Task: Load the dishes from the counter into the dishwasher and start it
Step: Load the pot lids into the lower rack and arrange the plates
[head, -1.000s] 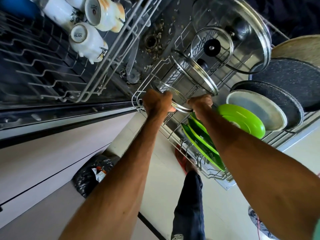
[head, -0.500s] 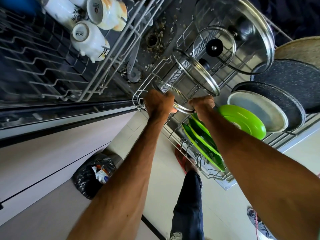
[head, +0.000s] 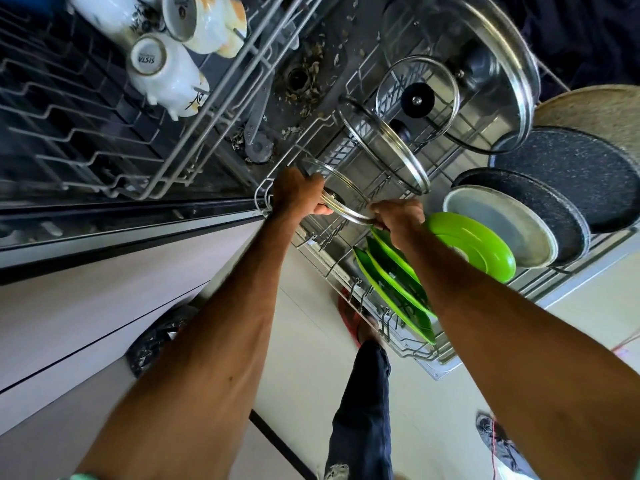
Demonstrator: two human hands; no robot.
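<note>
Both hands, I see, grip the lid's [head: 341, 192] rim: left hand [head: 298, 195] at its nine o'clock, right hand [head: 398, 216] at four.

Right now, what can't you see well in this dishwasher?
Head view:
- Lid: the ends of its rim are covered by the left hand and the right hand.
- Green plates: partly behind the right arm.
- Top mug: cut off by the top edge.
</note>
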